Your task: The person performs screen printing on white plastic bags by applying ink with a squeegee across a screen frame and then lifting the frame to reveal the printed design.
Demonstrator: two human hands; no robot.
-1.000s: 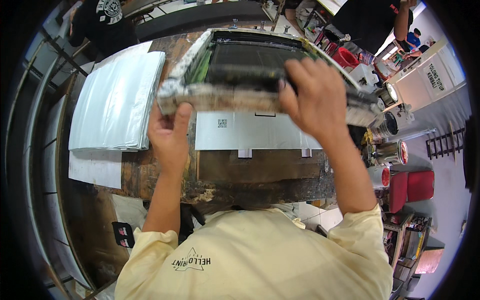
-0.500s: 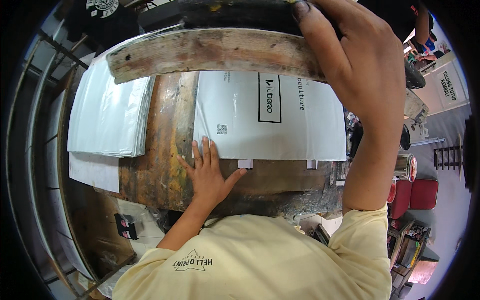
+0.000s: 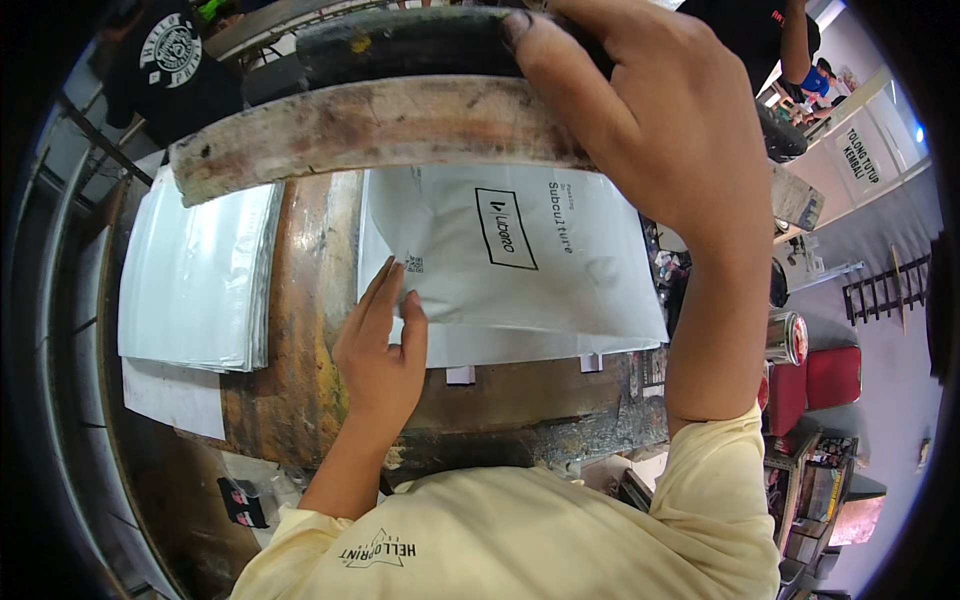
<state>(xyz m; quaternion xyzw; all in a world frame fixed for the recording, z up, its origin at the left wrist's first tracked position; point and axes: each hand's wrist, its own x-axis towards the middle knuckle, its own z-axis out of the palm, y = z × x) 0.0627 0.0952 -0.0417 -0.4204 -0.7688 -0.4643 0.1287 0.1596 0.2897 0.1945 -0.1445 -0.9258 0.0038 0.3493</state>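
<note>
A white plastic bag point(image 3: 450, 225) with black print lies on the stained work table, its near left part lifted and creased. My left hand point(image 3: 380, 345) is closed at that left side, fingers together and thumb against the bag. A second white layer point(image 3: 480, 345) shows beneath it. Overhead, my right hand point(image 3: 660, 120) is closed on a worn wooden frame point(image 3: 380, 125), holding it tilted up above the table. The thumb presses a dark bar point(image 3: 410, 50) behind the wood; the other fingertips are hidden.
A stack of white plastic bags point(image 3: 195, 280) lies on the table's left, over a white sheet point(image 3: 175, 400). Two small pale tabs point(image 3: 460, 375) sit at the bag's near edge. A tin can point(image 3: 787, 337) and red chair point(image 3: 833, 377) are at right. Other people stand beyond the table.
My left hand has gone from spread flat beside the bag to closed at its left side. The bag has lifted and turned slightly. My right hand still holds up the frame.
</note>
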